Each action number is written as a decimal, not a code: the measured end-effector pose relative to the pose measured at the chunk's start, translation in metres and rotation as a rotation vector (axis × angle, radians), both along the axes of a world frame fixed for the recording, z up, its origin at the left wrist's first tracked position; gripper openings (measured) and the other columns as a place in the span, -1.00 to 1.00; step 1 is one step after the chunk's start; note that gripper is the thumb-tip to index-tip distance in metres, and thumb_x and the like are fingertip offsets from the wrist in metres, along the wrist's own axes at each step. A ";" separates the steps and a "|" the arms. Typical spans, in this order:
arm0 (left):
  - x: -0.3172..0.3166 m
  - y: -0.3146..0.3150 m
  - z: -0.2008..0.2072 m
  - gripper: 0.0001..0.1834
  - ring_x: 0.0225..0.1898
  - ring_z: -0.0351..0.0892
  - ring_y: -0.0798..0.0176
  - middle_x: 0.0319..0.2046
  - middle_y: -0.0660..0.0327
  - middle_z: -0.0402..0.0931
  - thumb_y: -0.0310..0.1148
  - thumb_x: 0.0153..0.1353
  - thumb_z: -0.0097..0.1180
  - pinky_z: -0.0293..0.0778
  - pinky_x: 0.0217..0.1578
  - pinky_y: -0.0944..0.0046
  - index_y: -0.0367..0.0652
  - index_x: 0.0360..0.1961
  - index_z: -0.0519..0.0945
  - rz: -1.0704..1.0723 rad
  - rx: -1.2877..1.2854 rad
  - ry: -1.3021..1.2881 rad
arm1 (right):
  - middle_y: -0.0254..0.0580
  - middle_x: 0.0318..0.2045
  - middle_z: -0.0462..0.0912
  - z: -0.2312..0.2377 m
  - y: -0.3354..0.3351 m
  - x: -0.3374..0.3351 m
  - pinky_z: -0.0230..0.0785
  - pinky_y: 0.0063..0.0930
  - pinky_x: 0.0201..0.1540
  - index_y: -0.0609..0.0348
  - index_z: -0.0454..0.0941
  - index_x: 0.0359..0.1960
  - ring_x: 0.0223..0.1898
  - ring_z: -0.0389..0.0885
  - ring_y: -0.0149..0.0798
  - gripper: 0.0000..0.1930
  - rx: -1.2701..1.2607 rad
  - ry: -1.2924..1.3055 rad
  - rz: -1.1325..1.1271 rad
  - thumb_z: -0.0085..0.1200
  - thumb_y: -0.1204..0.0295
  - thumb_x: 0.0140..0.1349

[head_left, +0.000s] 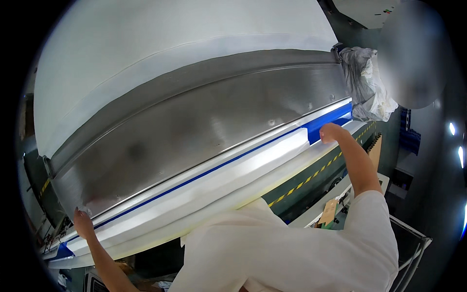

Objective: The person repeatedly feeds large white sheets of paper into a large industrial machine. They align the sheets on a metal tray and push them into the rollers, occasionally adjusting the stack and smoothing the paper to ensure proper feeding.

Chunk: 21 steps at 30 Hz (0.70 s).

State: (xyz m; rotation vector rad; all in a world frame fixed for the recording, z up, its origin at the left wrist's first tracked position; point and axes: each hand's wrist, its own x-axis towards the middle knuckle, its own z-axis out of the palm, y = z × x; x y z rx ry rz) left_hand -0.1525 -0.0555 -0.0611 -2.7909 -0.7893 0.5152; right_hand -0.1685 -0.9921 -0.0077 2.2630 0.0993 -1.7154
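Note:
My left hand point(83, 226) is at the lower left corner of a wide grey metal plate point(194, 126), fingertips pointing up at its edge. Its fingers look extended, with nothing plainly in them. My right hand point(332, 133) is curled at the right end of a long rail, beside a blue strip point(325, 120). Its fingers are turned away, so what they grip, if anything, is hidden. Between my hands, a long folded white cover point(219, 191) lies along the rail, and a thin blue line runs above it.
A large white sheet point(189, 24) spreads beyond the plate. Crumpled grey-white cloth point(372, 87) hangs at the plate's right end. Yellow-black tape point(311, 177) marks the green floor below the rail. Behind my right arm stands a bench point(311, 221) holding a brown, tag-like piece point(329, 212).

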 end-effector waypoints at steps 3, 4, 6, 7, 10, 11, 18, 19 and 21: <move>-0.028 0.060 -0.031 -0.60 -0.06 0.56 -0.01 -0.04 0.06 0.56 -0.24 0.21 -0.05 0.47 -0.08 0.05 -0.12 0.05 0.53 -0.052 -0.028 -0.182 | 0.07 -0.40 0.65 -0.014 0.043 0.016 0.47 -0.09 -0.25 0.16 0.65 -0.54 -0.30 0.62 0.07 -0.78 0.084 -0.024 0.076 0.02 0.31 -0.12; -0.035 0.088 -0.042 -0.61 -0.13 0.56 -0.02 -0.08 0.06 0.56 -0.29 0.17 0.02 0.47 -0.10 0.06 -0.15 0.02 0.54 -0.348 0.061 -0.313 | 0.08 -0.40 0.64 -0.029 0.062 0.033 0.46 -0.08 -0.25 0.16 0.65 -0.55 -0.30 0.62 0.09 -0.77 0.147 -0.036 0.141 0.01 0.31 -0.12; 0.002 0.033 -0.046 -0.61 -0.11 0.54 0.00 -0.10 0.06 0.54 -0.33 0.12 0.12 0.46 -0.08 0.10 -0.18 0.00 0.52 -0.391 -0.025 -0.472 | 0.09 -0.45 0.63 -0.034 0.086 0.039 0.43 -0.02 -0.26 0.14 0.62 -0.59 -0.35 0.60 0.11 -0.75 0.250 -0.069 0.227 -0.03 0.27 -0.10; 0.021 0.009 -0.039 -0.58 -0.05 0.50 -0.02 -0.08 0.04 0.53 -0.31 0.10 0.14 0.43 -0.05 0.05 -0.16 0.01 0.51 -0.350 -0.036 -0.457 | 0.06 -0.47 0.63 -0.035 0.106 0.048 0.43 -0.03 -0.26 0.11 0.61 -0.61 -0.35 0.59 0.11 -0.77 0.263 -0.161 0.213 -0.04 0.28 -0.07; 0.060 -0.019 -0.018 -0.54 0.00 0.44 -0.04 0.02 0.04 0.45 -0.28 0.10 0.12 0.35 0.02 0.01 -0.15 0.05 0.46 -0.288 -0.124 -0.517 | 0.01 -0.44 0.62 -0.019 0.213 0.106 0.41 -0.05 -0.28 0.08 0.58 -0.56 -0.37 0.58 0.10 -0.77 0.574 -0.304 -0.065 -0.02 0.22 0.03; 0.068 -0.015 -0.019 -0.55 0.04 0.41 -0.02 0.06 0.07 0.42 -0.27 0.15 0.09 0.31 0.06 -0.01 -0.13 0.08 0.44 -0.334 -0.032 -0.518 | 0.01 -0.44 0.62 -0.017 0.257 0.126 0.41 -0.05 -0.29 0.07 0.57 -0.53 -0.38 0.58 0.09 -0.77 0.667 -0.309 -0.136 -0.01 0.21 0.05; 0.107 -0.037 -0.040 -0.57 0.24 0.25 0.00 0.15 0.12 0.35 -0.18 0.29 -0.10 0.12 0.24 -0.02 -0.12 0.13 0.40 -0.319 -0.100 -0.686 | -0.09 -0.47 0.60 -0.006 0.553 0.255 0.38 -0.12 -0.31 0.09 0.51 -0.40 -0.35 0.56 0.01 -0.84 1.016 -0.475 0.070 -0.05 0.31 0.15; 0.110 -0.040 -0.042 -0.57 0.25 0.24 0.00 0.16 0.12 0.35 -0.18 0.29 -0.11 0.10 0.25 -0.03 -0.12 0.13 0.40 -0.306 -0.123 -0.706 | -0.11 -0.47 0.61 -0.003 0.588 0.271 0.38 -0.13 -0.31 0.10 0.50 -0.41 -0.37 0.56 0.00 -0.84 1.064 -0.544 0.145 -0.05 0.31 0.15; 0.103 -0.030 -0.052 -0.57 0.26 0.22 -0.01 0.17 0.13 0.34 -0.18 0.29 -0.13 0.07 0.26 -0.04 -0.12 0.13 0.41 -0.292 -0.162 -0.745 | -0.13 -0.47 0.62 -0.014 0.671 0.289 0.38 -0.15 -0.32 0.11 0.50 -0.44 -0.39 0.57 -0.02 -0.83 1.191 -0.620 0.174 -0.03 0.30 0.14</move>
